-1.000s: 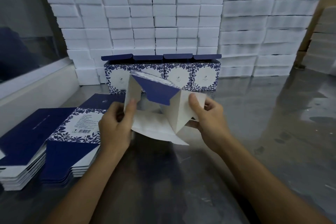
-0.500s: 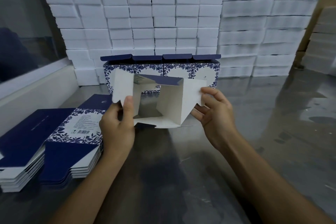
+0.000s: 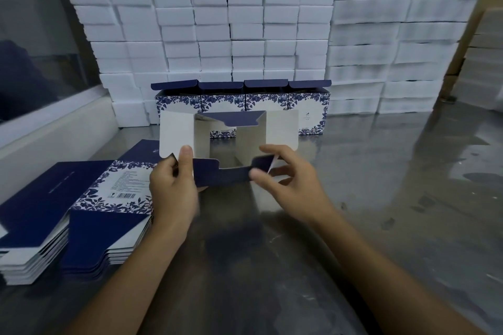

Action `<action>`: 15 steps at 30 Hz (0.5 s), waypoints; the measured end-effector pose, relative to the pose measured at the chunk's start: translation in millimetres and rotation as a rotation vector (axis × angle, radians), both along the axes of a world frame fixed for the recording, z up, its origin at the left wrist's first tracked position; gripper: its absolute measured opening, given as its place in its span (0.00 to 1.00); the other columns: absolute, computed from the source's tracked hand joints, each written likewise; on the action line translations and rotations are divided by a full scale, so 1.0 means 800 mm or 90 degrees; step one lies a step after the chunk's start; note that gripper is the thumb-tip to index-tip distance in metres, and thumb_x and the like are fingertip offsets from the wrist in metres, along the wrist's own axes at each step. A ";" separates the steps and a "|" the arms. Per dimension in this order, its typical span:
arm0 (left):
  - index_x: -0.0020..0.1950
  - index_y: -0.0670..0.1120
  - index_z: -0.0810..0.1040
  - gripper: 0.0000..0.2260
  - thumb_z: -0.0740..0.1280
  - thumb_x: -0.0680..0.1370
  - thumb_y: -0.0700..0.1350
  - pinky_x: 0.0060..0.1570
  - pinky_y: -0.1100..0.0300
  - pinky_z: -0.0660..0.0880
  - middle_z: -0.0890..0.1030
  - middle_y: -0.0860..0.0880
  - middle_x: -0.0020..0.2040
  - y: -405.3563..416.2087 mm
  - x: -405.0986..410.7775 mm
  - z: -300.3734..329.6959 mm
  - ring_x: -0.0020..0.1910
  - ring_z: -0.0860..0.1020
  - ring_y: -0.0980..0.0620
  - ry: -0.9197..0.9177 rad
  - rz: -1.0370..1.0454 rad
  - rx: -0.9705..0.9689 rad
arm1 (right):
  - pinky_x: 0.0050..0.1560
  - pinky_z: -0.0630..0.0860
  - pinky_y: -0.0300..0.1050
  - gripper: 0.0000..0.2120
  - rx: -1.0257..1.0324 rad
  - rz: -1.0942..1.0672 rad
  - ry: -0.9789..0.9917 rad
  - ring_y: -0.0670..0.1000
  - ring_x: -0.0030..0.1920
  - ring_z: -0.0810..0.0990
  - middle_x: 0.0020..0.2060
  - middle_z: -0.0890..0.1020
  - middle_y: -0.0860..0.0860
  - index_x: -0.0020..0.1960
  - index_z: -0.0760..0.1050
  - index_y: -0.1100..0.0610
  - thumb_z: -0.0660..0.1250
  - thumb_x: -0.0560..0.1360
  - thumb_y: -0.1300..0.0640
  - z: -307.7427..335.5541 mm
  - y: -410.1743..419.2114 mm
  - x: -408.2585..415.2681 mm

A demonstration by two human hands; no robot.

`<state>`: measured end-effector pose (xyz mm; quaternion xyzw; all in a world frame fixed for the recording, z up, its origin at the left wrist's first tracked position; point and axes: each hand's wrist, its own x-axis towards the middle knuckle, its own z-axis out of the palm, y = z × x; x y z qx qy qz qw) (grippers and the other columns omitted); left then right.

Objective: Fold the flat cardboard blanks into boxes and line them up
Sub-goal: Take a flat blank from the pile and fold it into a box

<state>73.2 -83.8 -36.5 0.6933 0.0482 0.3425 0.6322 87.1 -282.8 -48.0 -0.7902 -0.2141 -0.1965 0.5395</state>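
Observation:
A half-formed blue-and-white box (image 3: 230,141) is held above the table, its open end facing me and its white side flaps spread outward. My left hand (image 3: 174,185) grips its lower left corner, thumb on the white flap. My right hand (image 3: 285,179) pinches the navy bottom flap and bends it up. Behind it, several finished floral boxes (image 3: 242,100) stand in a row with their navy lids raised. Two stacks of flat blanks (image 3: 81,212) lie at the left.
A wall of white foam blocks (image 3: 217,22) rises behind the box row, with taller stacks (image 3: 394,35) to the right. A white ledge (image 3: 54,130) borders the shiny grey table (image 3: 381,198) on the left.
The blank has been opened into a square tube and turned with its end towards me. My right hand moved from the right flap down to the navy bottom flap and folds it.

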 end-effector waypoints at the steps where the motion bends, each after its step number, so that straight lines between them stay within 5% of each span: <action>1: 0.37 0.47 0.74 0.17 0.60 0.83 0.52 0.39 0.56 0.72 0.77 0.47 0.36 -0.002 0.000 -0.001 0.35 0.74 0.54 0.003 0.009 0.016 | 0.43 0.79 0.40 0.12 0.029 -0.030 -0.027 0.44 0.45 0.83 0.49 0.82 0.36 0.58 0.79 0.42 0.72 0.75 0.44 0.000 0.001 0.001; 5: 0.38 0.47 0.74 0.15 0.58 0.84 0.48 0.31 0.74 0.67 0.76 0.54 0.35 -0.013 -0.002 -0.005 0.33 0.76 0.64 -0.017 0.008 0.085 | 0.38 0.77 0.34 0.04 0.049 -0.142 -0.092 0.42 0.38 0.82 0.41 0.83 0.36 0.50 0.83 0.51 0.71 0.78 0.51 0.003 -0.001 0.001; 8: 0.37 0.43 0.70 0.17 0.57 0.84 0.47 0.30 0.70 0.64 0.72 0.50 0.31 -0.019 -0.005 -0.009 0.30 0.71 0.61 -0.044 0.034 0.157 | 0.36 0.76 0.33 0.05 0.040 -0.197 -0.117 0.43 0.35 0.80 0.38 0.82 0.39 0.48 0.84 0.54 0.72 0.77 0.53 0.003 0.000 -0.002; 15: 0.35 0.53 0.63 0.17 0.65 0.81 0.43 0.31 0.69 0.62 0.67 0.52 0.32 -0.015 -0.004 -0.011 0.30 0.68 0.57 -0.057 0.033 0.287 | 0.34 0.73 0.34 0.04 0.071 -0.249 -0.131 0.44 0.33 0.78 0.31 0.80 0.40 0.43 0.80 0.50 0.74 0.75 0.54 0.003 0.003 -0.001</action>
